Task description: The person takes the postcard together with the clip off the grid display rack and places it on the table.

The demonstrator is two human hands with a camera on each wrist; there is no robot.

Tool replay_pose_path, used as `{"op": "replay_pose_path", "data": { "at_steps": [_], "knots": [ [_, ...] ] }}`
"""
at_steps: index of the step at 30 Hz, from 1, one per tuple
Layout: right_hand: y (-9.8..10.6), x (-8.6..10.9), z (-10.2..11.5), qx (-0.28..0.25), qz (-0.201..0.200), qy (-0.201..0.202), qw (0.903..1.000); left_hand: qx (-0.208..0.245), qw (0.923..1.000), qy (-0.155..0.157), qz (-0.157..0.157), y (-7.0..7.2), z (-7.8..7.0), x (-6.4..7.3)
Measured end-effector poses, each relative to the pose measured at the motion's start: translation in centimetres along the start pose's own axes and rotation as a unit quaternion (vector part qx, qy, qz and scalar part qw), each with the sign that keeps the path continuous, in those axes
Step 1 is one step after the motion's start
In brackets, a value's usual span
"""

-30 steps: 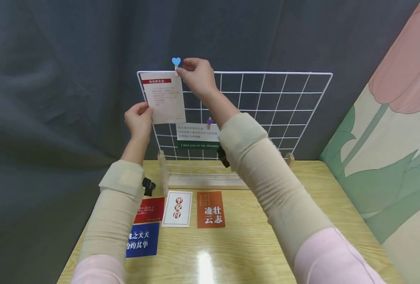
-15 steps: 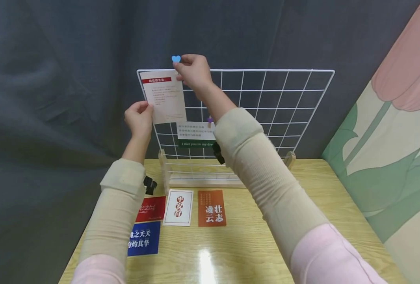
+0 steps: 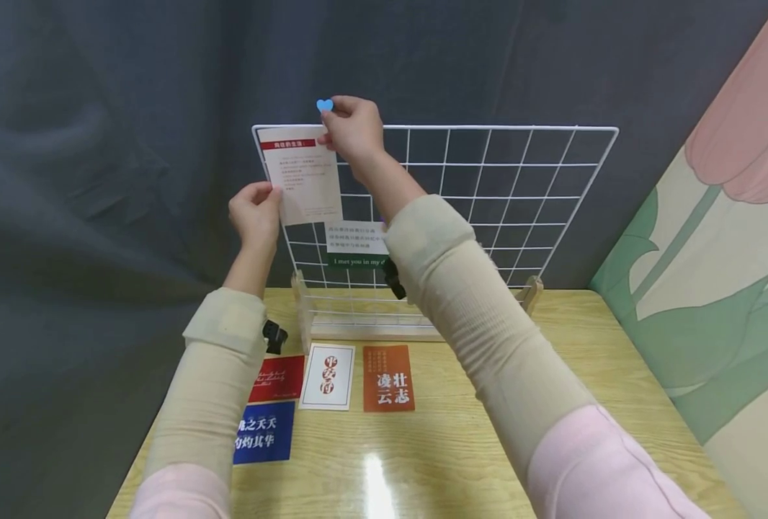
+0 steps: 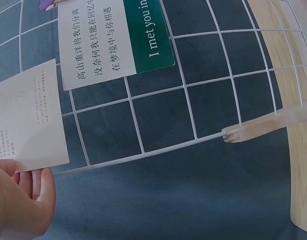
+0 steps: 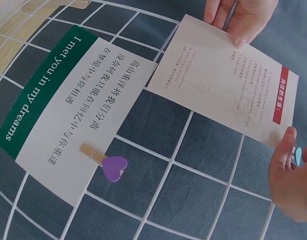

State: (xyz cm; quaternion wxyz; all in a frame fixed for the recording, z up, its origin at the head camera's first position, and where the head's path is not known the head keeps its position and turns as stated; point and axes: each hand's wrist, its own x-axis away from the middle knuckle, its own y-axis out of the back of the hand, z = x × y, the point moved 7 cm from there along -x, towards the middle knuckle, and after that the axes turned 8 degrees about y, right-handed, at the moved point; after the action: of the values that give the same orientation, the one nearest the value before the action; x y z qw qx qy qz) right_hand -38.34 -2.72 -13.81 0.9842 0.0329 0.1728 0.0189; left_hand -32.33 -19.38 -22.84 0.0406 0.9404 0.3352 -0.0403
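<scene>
A pale card with a red heading strip point(image 3: 301, 176) stands against the upper left of the white wire grid point(image 3: 488, 127). My left hand point(image 3: 254, 216) pinches its left edge, thumb in front, as the left wrist view shows too. At the card's upper right corner, my right hand point(image 3: 356, 130) pinches a clothespin with a blue heart point(image 3: 324, 105). Its wooden part is hidden behind my fingers, so I cannot tell whether it bites the card and wire. Lower down, a white and green card point(image 3: 356, 238) hangs from a clothespin with a purple heart point(image 5: 114, 168).
On the wooden table point(image 3: 462, 447) lie a red card point(image 3: 280, 378), a blue card point(image 3: 267, 432), a white card point(image 3: 328, 376) and an orange card point(image 3: 389, 378). Wooden feet point(image 3: 530, 292) hold the grid upright. A dark curtain point(image 3: 99, 144) hangs behind it.
My right hand has shifted slightly up and closer round the blue-heart clothespin, covering its wooden part. My left hand keeps its pinch on the card's edge. The view has moved slightly.
</scene>
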Motion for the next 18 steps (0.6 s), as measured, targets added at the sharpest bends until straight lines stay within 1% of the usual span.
{"op": "replay_pose_path", "data": {
  "at_steps": [3, 4, 7, 10, 13, 14, 15, 16, 18],
  "knots": [
    [0.0, 0.4, 0.2, 0.001, -0.006, -0.008, 1.0000, 0.000, 1.0000, 0.002, -0.004, 0.0, 0.0, -0.1],
    [0.2, 1.3, 1.0, 0.011, -0.011, -0.010, 0.9998, 0.001, 1.0000, 0.003, -0.004, 0.0, 0.1, 0.0],
    [0.3, 1.9, 1.3, 0.020, -0.026, -0.021, 0.9992, 0.003, 1.0000, 0.004, -0.004, -0.1, 0.0, 0.1],
    [0.6, 1.9, 1.3, 0.022, -0.049, -0.025, 0.9983, 0.005, 1.0000, 0.008, 0.000, -0.1, -0.1, 0.4],
    [0.8, 1.4, 0.9, 0.016, -0.066, -0.030, 0.9972, 0.004, 0.9999, 0.012, 0.004, 0.0, -0.2, 0.6],
    [0.8, 1.4, 0.9, 0.015, -0.071, -0.034, 0.9968, 0.002, 0.9999, 0.011, 0.005, -0.1, -0.1, 0.4],
    [0.9, 1.4, 0.9, 0.015, -0.074, -0.039, 0.9964, 0.002, 0.9999, 0.012, 0.005, -0.2, 0.3, -0.1],
    [0.9, 1.4, 0.8, 0.016, -0.077, -0.044, 0.9959, 0.009, 0.9997, 0.018, 0.012, -0.2, 0.3, -0.3],
    [1.0, 1.8, 1.1, 0.022, -0.081, -0.056, 0.9949, 0.042, 0.9988, 0.018, 0.017, -1.0, 2.7, -3.2]
  ]
}}
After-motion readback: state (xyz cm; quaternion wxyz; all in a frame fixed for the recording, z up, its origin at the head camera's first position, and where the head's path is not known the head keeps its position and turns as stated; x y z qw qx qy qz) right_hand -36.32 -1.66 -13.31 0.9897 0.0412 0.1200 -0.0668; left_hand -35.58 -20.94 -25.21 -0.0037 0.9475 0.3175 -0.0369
